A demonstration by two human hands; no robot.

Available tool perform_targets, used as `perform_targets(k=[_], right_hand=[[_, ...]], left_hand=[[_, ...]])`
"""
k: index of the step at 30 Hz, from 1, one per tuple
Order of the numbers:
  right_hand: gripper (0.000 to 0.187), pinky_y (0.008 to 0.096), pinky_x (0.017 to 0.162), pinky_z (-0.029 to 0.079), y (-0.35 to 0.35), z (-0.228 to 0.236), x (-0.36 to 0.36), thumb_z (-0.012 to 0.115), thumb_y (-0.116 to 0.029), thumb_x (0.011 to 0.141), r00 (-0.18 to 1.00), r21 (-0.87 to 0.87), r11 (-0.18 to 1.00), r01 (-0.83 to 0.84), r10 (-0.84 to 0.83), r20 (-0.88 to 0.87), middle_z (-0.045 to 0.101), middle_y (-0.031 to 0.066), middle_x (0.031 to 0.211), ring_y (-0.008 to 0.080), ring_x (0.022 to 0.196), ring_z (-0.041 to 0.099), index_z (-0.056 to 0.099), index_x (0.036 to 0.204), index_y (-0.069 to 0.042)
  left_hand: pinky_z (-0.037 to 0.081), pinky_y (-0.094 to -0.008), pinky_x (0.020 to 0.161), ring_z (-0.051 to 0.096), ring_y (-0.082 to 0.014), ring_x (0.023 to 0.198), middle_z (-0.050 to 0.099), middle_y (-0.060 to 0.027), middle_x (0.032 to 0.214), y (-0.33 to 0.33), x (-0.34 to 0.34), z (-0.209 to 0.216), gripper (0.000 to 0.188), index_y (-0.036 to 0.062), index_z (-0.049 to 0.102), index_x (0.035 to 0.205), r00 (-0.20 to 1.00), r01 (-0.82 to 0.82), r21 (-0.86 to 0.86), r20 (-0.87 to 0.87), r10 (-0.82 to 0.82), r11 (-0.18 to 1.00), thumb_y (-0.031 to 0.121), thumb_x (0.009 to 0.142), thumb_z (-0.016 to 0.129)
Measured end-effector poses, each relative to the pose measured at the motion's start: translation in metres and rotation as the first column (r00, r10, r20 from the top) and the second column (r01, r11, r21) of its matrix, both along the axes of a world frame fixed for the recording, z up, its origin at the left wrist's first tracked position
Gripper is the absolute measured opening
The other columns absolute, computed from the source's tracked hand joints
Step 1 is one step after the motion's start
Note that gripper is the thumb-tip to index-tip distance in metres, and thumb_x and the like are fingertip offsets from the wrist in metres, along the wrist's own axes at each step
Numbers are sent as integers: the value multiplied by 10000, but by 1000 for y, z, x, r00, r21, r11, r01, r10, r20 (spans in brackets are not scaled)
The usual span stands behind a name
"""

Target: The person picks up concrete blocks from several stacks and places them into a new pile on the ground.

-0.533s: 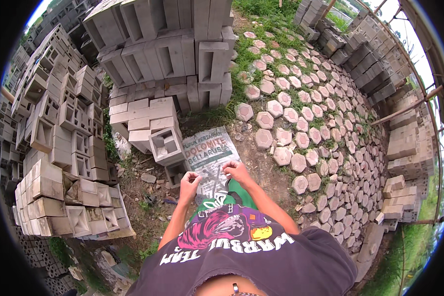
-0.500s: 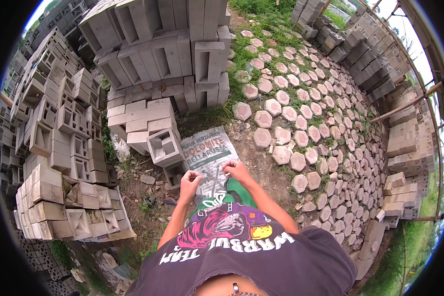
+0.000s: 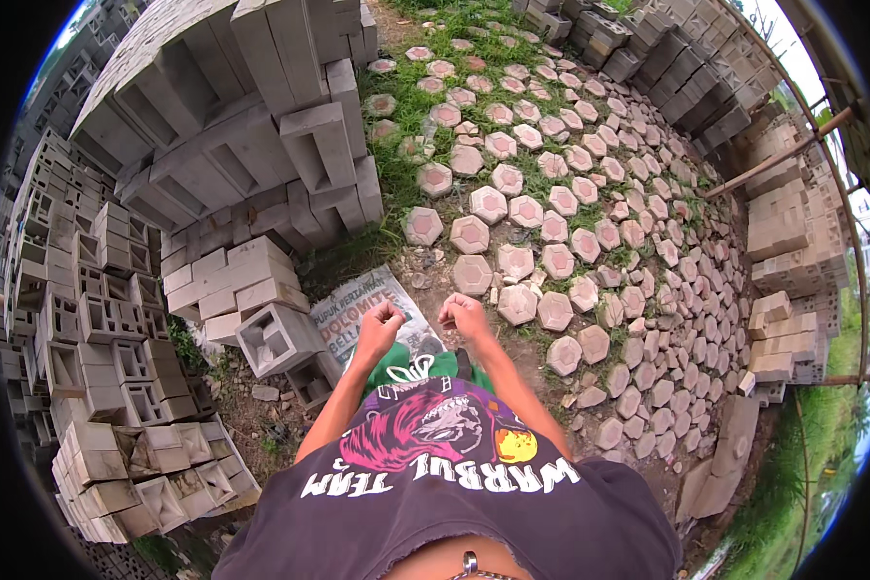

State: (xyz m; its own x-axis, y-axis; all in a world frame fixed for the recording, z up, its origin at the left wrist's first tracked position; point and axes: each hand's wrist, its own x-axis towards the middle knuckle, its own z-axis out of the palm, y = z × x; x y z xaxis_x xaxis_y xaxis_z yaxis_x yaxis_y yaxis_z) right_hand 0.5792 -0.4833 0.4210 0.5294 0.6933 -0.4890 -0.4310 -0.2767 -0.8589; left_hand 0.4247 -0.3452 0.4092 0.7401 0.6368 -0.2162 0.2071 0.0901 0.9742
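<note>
The left hand (image 3: pixel 380 325) and right hand (image 3: pixel 464 317) are curled small, and I cannot tell if they hold anything, so slow, even moves seem best near the white sack (image 3: pixel 350 310) on the ground (image 3: pixel 541 367).

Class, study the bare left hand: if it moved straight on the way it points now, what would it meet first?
The left hand would probably meet the flat, grey-white, printed plastic-looking sack first, though depth is unclear and it might pass above.
</note>
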Motion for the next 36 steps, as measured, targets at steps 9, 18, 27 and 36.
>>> perform_targets(k=[9,18,27,36], right_hand=[[198,254,571,475,11,-21,88,427,-152,840,963,42,967,250,-243,-118,607,28,676,105,616,579,560,713,-77],[171,238,595,493,99,-37,236,450,-110,840,872,-30,876,482,-483,-83,621,56,727,123,614,589,566,725,-59],[55,229,599,489,217,30,365,527,-46,798,764,-45,766,641,-642,-58,603,33,737,95,668,579,562,754,-43],[34,272,662,491,228,22,432,520,-72,827,657,-2,658,753,-753,-33,599,33,789,117,760,579,534,797,-67]], left_hand=[[422,-239,646,534,-92,706,605,-25,733,47,120,-7,126,-8,576,749,966,246,-13,-82,-246,969,47,804,477],[444,-268,724,575,-138,794,632,-91,792,158,319,-10,159,-17,547,705,847,527,-106,-20,-532,843,35,812,441],[419,-219,613,510,-60,663,605,-18,751,284,502,30,122,-2,571,749,717,681,-123,-85,-692,722,86,828,538],[426,-218,633,518,-71,691,607,-26,796,303,635,37,86,28,520,756,595,799,-96,-19,-804,593,54,837,520]])
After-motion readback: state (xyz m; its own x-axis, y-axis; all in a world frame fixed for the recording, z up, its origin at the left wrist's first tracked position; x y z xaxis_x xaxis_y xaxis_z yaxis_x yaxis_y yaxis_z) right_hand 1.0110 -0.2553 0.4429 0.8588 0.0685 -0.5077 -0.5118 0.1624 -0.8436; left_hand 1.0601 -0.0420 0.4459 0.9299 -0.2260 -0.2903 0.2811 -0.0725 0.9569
